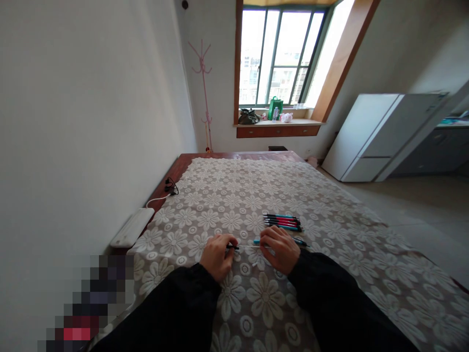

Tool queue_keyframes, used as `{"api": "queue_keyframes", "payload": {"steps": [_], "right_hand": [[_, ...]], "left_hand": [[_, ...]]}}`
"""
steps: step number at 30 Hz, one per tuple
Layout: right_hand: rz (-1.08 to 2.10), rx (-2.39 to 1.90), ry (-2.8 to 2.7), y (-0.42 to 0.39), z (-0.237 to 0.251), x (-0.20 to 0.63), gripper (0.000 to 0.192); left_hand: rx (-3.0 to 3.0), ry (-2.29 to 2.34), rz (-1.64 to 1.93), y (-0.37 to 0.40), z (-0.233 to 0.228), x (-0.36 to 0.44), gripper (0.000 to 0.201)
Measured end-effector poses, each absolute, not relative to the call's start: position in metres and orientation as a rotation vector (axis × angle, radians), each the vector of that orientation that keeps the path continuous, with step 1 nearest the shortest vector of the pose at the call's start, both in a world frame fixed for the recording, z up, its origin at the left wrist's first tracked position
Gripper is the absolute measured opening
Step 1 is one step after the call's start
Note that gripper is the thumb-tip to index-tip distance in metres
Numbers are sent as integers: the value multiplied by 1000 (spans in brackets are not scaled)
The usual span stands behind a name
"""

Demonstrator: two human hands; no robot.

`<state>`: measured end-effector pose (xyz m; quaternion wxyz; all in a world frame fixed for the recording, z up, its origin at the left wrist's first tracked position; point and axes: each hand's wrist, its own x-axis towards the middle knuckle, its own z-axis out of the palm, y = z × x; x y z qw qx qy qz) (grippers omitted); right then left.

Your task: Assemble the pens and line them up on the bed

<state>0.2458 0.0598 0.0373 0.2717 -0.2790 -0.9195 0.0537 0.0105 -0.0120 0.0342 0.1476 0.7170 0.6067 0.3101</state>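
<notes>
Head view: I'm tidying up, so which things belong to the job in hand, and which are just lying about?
Job, apparently: black piece in left hand, thin white rod, blue pen by right hand, row of pens.
Lying about: white box, black cable, green bag.

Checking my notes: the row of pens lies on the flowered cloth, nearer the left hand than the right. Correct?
No: the head view shows the row of pens on the flowered cloth, nearer the right hand than the left hand.
</notes>
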Motion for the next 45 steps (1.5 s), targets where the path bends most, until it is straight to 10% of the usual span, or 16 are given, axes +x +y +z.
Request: {"api": "queue_keyframes", "payload": {"steps": [45], "right_hand": [[399,-561,-2340,43,25,232,20]], "left_hand": [[2476,1298,873,-16,33,11,22]]}}
